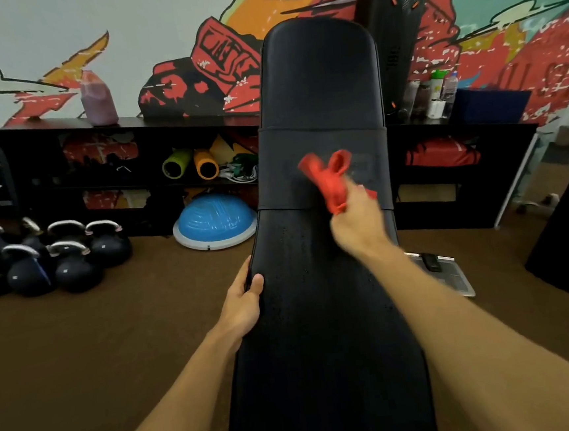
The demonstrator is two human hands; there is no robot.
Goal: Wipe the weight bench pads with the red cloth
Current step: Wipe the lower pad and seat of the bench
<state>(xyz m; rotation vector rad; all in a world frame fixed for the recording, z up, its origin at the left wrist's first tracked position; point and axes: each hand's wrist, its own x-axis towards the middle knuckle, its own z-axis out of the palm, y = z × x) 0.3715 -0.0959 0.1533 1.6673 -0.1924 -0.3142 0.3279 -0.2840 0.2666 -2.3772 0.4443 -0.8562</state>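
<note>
Since only the head view is given, everything is read from it. The bunched red cloth (327, 173) is pinched in the right hand (356, 226), whose fingers are curled round the lower end of the cloth. The hand is blurred, so the exact finger positions cannot be told. The loose end fans out just beyond the fingertips and slightly left of them, lying on the wide black band (279, 171) that crosses the long black padded weight bench (322, 349).

The coming stroke depends on the bench's long axis. It runs straight away from the person, in line with the right forearm, so the hand can push ahead or draw back along it. Beyond the cloth, further from the hand, rises the rounded black upper pad (319, 74), tilted upward. Behind the hand, toward the wrist and elbow, lies the long lower pad, dotted with small specks that may be droplets.

The left hand (244, 304) is well back from the right and off to its left, gripping the lower pad's left edge. Its thumb lies on top and its fingers wrap the rim. It looks like a brace, leaving the right hand nearer both the band and the upper pad. Reaching the top of that pad would probably need a longer stretch forward.
</note>
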